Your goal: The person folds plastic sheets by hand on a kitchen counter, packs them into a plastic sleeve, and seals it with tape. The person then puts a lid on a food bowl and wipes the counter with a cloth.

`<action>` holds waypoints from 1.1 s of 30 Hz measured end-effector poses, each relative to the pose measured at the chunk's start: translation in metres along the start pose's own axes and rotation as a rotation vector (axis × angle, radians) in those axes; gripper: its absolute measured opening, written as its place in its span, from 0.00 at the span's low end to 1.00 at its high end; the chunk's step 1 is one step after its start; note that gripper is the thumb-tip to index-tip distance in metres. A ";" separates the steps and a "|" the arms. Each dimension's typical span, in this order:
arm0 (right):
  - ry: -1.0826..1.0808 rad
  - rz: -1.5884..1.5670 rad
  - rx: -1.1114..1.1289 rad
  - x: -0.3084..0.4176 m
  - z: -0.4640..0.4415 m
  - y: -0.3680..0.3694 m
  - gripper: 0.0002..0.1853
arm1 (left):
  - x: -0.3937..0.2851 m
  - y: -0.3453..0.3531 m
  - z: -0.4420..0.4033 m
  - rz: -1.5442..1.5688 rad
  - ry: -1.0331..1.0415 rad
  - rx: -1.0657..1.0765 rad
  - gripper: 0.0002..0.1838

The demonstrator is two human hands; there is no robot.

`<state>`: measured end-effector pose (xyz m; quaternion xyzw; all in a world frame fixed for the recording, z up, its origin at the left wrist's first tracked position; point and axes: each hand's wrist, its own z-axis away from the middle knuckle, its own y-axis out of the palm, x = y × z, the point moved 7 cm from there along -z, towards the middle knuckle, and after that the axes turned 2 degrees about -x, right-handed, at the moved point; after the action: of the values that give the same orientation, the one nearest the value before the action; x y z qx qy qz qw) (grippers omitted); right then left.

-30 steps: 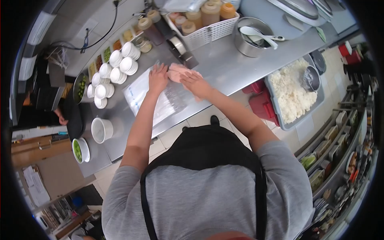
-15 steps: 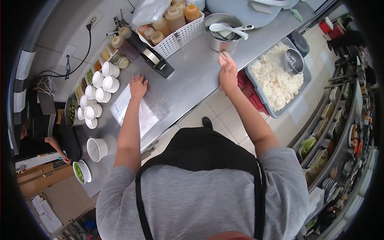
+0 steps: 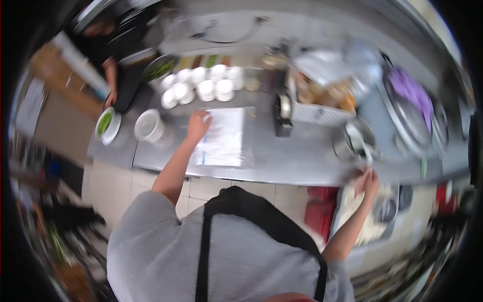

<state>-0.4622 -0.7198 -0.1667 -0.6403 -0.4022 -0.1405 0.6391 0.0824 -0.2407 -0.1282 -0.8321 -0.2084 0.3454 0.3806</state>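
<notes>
My left hand [image 3: 199, 125] rests at the left edge of a stack of clear plastic bags [image 3: 224, 138] lying on the steel counter, its fingers loosely bent and apart. Over the counter's front edge, my right hand [image 3: 370, 181] is closed at the handle end of a white serving spoon [image 3: 355, 137]; motion blur softens the fingers. The spoon leans in a steel pot [image 3: 343, 149]. Below my right forearm, a grey tub [image 3: 334, 220] holds cooked rice [image 3: 354, 204] and a metal bowl [image 3: 386, 210].
Stacked white cups [image 3: 205, 89] stand behind the bags. A tape dispenser [image 3: 283, 118] and a white basket of bottles [image 3: 319, 115] stand farther right. To the left are a white tub [image 3: 149, 126], a bowl of greens [image 3: 108, 125] and another person's hand [image 3: 111, 98].
The view has swung toward the left and levelled with the counter. My right hand has moved from the counter beside the pot to the spoon handle. My left hand has shifted to the bags' left edge.
</notes>
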 end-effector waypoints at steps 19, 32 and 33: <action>-0.809 0.132 0.373 0.282 0.173 0.234 0.27 | 0.091 0.030 0.112 0.036 -0.616 0.487 0.31; 0.237 -0.584 1.257 0.283 0.241 0.362 0.21 | 0.074 -0.010 0.198 0.565 -0.955 0.490 0.20; 0.331 -0.607 1.295 0.276 0.261 0.351 0.21 | 0.075 -0.016 0.217 0.615 -0.953 0.478 0.18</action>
<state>-0.1300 -0.3349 -0.2601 0.0348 -0.4625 -0.1405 0.8747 -0.0279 -0.0788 -0.2491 -0.4999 -0.0229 0.8105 0.3046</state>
